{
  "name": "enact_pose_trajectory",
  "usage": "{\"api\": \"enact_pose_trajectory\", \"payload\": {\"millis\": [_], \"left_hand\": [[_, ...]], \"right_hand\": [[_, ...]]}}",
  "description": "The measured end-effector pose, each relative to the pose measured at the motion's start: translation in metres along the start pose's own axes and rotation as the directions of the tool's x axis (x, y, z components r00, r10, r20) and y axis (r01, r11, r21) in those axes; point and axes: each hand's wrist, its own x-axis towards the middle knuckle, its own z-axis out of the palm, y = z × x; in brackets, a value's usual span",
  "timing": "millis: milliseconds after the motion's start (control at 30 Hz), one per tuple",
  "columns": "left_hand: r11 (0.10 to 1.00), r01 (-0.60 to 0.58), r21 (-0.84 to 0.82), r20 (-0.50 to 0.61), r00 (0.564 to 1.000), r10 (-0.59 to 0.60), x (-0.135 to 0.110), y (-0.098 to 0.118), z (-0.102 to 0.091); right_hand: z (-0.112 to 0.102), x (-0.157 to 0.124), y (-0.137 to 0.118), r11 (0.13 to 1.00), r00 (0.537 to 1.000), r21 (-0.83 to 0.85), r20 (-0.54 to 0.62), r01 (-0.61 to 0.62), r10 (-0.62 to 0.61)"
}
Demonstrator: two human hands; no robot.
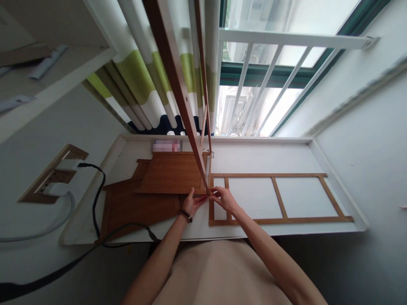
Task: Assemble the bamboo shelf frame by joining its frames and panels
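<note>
A tall brown wooden frame [186, 106] stands upright in front of me, its near post slanting across the view. At its foot a rectangular wooden panel [173, 173] meets it from the left. My left hand [191, 205] grips the panel's near edge beside the corner, thumb up and fingers stretched towards the post. My right hand [224, 198] pinches at the same corner from the right. Whatever small thing lies between its fingertips is hidden. A flat ladder-like wooden frame [280, 197] lies just to the right of that hand.
More wooden panels [136, 212] lie on the white surface [254, 156] at left. Small dark pieces [212, 153] lie near the frame's far foot. A black cable [95, 207] runs from a wall socket [54, 176]. Curtains [136, 80] and a barred window [270, 80] are behind.
</note>
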Motion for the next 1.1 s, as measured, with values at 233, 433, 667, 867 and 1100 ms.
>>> {"api": "enact_pose_trajectory", "payload": {"millis": [233, 433, 667, 867, 1100], "left_hand": [[1.000, -0.020, -0.008, 0.032, 0.999, 0.020, 0.001, 0.001, -0.003], [0.997, -0.075, 0.020, 0.148, 0.986, 0.071, -0.001, 0.005, -0.001], [0.995, -0.102, 0.002, 0.135, 0.986, 0.101, -0.002, 0.008, 0.002], [0.993, -0.119, -0.014, 0.093, 0.988, 0.119, 0.002, 0.003, -0.001], [0.995, -0.094, -0.027, 0.095, 0.991, 0.096, 0.007, -0.004, -0.002]], "right_hand": [[0.007, 0.002, -0.004, 0.999, 0.998, 0.046, -0.066, 0.004, -0.001], [0.003, 0.002, 0.000, 0.997, 0.997, -0.067, -0.064, 0.048, -0.053], [0.002, 0.001, -0.001, 0.999, 0.992, -0.026, -0.120, 0.035, -0.038], [-0.009, 0.002, -0.005, 0.990, 0.996, 0.103, -0.003, -0.093, 0.094], [-0.012, 0.012, -0.008, 0.946, 0.932, 0.038, 0.187, -0.323, 0.310]]}}
